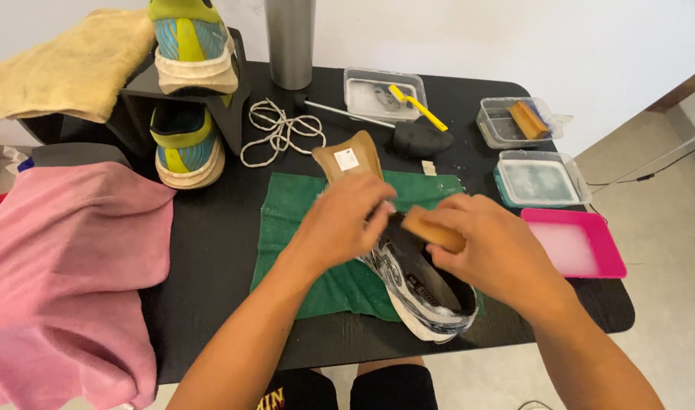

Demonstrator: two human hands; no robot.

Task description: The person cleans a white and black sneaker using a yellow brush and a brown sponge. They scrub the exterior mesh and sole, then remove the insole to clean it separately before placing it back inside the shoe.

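Wooden brush (432,228) gripped in right hand (490,254), left hand (346,220) clamping grey sneaker (427,292) (soapy), green towel (286,209) beneath

A black table (211,250) stands on pale floor (666,220) by a white wall (590,45).

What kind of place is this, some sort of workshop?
Probably a home shoe-cleaning station. On a black table, a soapy sneaker lies on a green towel, beside tubs of cleaning liquid and a rack holding a yellow-green pair of shoes.
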